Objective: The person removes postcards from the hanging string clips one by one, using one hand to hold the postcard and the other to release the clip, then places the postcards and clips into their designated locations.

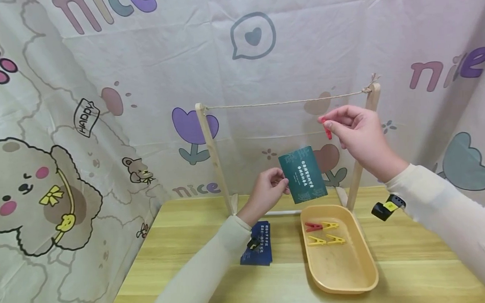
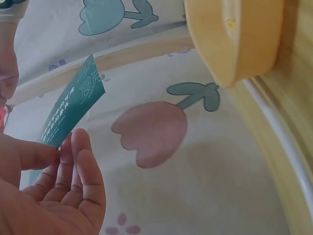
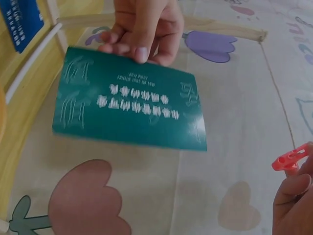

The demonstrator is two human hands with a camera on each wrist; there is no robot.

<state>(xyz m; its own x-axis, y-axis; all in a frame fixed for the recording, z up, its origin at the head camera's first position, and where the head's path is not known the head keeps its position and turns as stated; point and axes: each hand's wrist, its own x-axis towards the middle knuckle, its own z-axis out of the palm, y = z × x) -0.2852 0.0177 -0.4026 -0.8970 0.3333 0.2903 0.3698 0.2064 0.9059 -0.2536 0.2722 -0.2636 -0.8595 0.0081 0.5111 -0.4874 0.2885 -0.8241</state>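
A green card (image 1: 303, 174) with white characters is pinched at its left edge between the thumb and fingers of my left hand (image 1: 266, 189). It hangs tilted below the string (image 1: 281, 103), apart from it. My right hand (image 1: 356, 129), higher and to the right, pinches a red clothespin (image 1: 327, 128) just under the string. In the right wrist view the clothespin (image 3: 292, 157) shows at the right edge, and the card (image 3: 129, 103) faces the camera. The left wrist view shows the card (image 2: 73, 105) held near its lower end.
The string runs between two wooden posts (image 1: 213, 157). An orange tray (image 1: 339, 273) on the table (image 1: 181, 243) holds several yellow clothespins (image 1: 317, 241) and a red one (image 1: 313, 227). Dark blue cards (image 1: 264, 253) lie stacked under my left forearm. A printed cloth (image 1: 159, 60) hangs behind.
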